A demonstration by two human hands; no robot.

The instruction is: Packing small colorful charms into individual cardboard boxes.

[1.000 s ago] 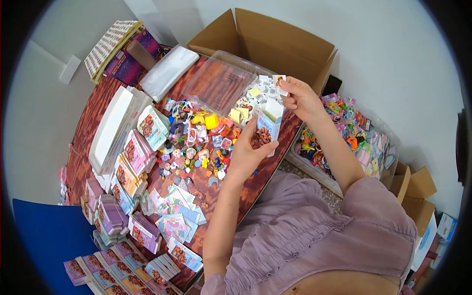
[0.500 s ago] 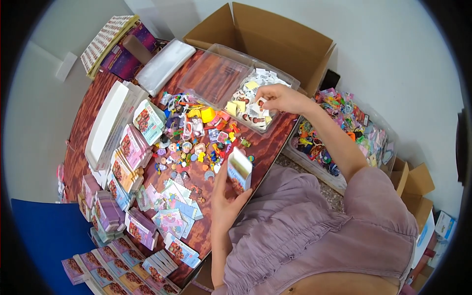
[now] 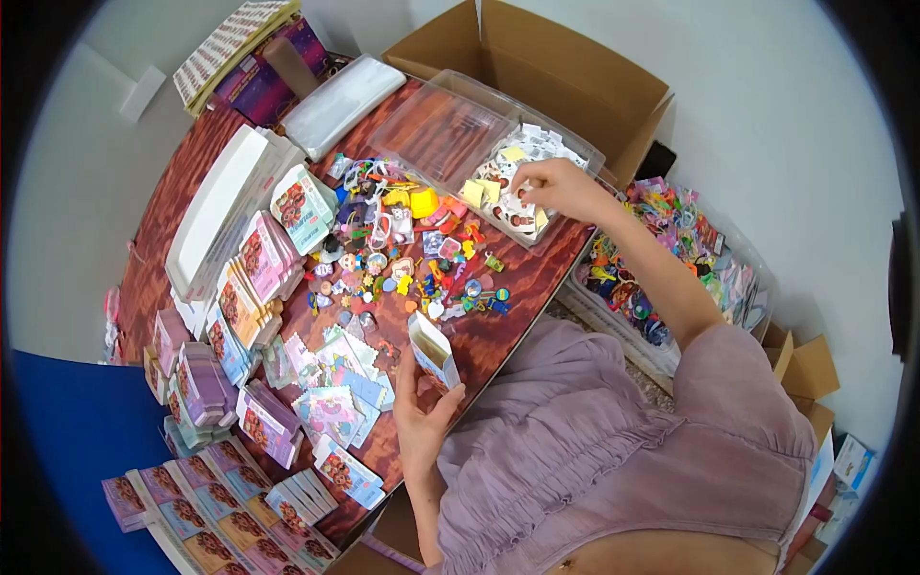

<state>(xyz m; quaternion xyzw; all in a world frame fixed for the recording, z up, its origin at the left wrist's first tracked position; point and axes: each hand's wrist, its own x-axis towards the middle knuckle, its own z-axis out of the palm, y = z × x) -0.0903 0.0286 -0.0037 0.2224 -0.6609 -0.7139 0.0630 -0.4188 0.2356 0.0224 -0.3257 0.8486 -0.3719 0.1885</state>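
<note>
Farther from the clear tray (image 3: 498,225) than before, the small box (image 3: 434,352) sits in the left hand (image 3: 422,422), thumb and fingers clasping its sides. On my feed the right hand (image 3: 556,187) is half-curled over the tray's cards (image 3: 546,144), but I can't tell its grip; trinkets (image 3: 398,273) lie left of the tray.

My counter (image 3: 522,307) has a streaked, reddish-brown top. Beyond its far right corner I have a plain, pale wall (image 3: 767,125), evenly lit, and past its left edge I see a blue surface (image 3: 81,450).
</note>
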